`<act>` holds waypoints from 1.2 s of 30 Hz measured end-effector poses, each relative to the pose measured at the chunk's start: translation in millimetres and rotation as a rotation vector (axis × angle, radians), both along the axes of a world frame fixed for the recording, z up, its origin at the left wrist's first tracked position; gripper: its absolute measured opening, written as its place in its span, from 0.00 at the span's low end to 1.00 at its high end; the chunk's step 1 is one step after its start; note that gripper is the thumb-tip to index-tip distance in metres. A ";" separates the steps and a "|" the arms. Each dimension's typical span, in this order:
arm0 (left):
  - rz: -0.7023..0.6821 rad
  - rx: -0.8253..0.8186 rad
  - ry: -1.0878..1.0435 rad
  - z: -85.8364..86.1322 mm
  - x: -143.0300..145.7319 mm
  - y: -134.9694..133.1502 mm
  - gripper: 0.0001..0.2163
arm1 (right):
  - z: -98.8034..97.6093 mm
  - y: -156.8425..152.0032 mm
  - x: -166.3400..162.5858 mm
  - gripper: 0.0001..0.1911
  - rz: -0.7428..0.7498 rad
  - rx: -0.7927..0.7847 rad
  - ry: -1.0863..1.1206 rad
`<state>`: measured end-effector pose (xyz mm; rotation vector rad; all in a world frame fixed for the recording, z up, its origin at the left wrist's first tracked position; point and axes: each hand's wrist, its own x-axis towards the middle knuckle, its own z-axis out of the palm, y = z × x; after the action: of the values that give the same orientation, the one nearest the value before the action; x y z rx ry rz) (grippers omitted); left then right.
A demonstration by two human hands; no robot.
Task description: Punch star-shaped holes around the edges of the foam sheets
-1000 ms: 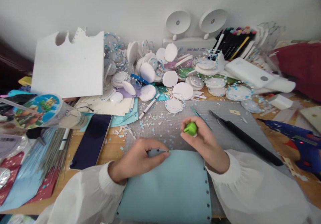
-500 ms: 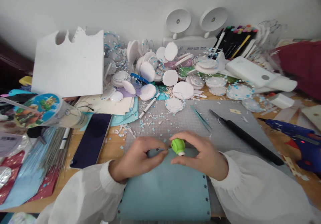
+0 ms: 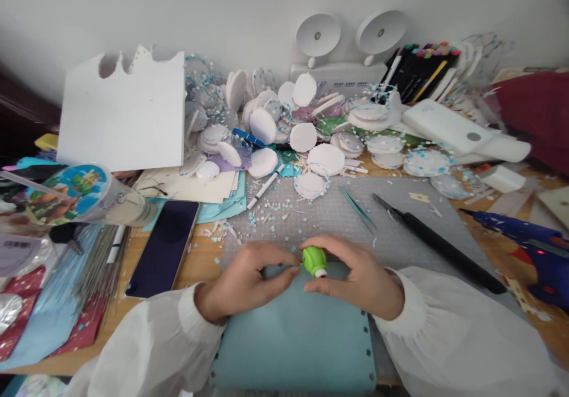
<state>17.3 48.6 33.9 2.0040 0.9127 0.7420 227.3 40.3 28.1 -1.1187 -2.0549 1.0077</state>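
Right, I'm taking the green tool [image 3: 315, 259] as clock centre; it's sitting over the top edge of the blue sheet [image 3: 297, 332], which is spreading out toward 6. Right hand [image 3: 353, 275], at 3-4, is curling index finger and thumb narrowly around the tool, probably for fine control; the other fingers aren't showing clearly. Left hand [image 3: 255, 275], at 9, is pinching that same edge with fingertips nearly meeting, apparently so it isn't slipping. I can't tell whether the edge is seated inside the tool. Tweezers [image 3: 358, 207] are lying between 1 and 2, knife [image 3: 435, 246] at 3, both near the right hand, likely for easy reach.

Materials: tool is looking like glossy plastic, rounded, with a white end. Sheet is looking matte, smooth and flexible, corners rounded, small dark star-like marks dotting its sides. Grey gridded mat [image 3: 320, 225] is lying underneath, carrying pale paper crumbs. Thin teal tweezers are tapering; knife is showing a long black handle. White round discs [image 3: 303, 137] are piling up at 12, strung with blue-dotted wire.
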 end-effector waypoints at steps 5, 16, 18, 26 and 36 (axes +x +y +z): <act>0.040 -0.001 -0.007 0.0 -1.7 0.7 0.05 | 2.1 1.9 2.3 0.20 0.086 -0.052 -0.004; 0.008 0.039 -0.004 -1.8 -0.6 0.0 0.04 | 5.6 6.5 4.3 0.19 0.129 -0.153 0.001; -0.004 0.045 -0.002 -2.4 -1.0 -0.3 0.05 | 4.4 6.3 3.5 0.20 0.124 -0.143 -0.022; -0.047 0.118 0.056 -4.3 -1.9 0.3 0.05 | 1.9 9.3 1.4 0.15 0.138 -0.109 -0.038; -0.055 0.099 0.073 -2.7 -1.5 0.7 0.06 | 3.1 4.6 -1.0 0.13 0.101 -0.110 -0.050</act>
<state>15.8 49.3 31.3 2.1467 0.8743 0.6995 226.3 45.0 31.2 -1.1148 -2.1358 1.1657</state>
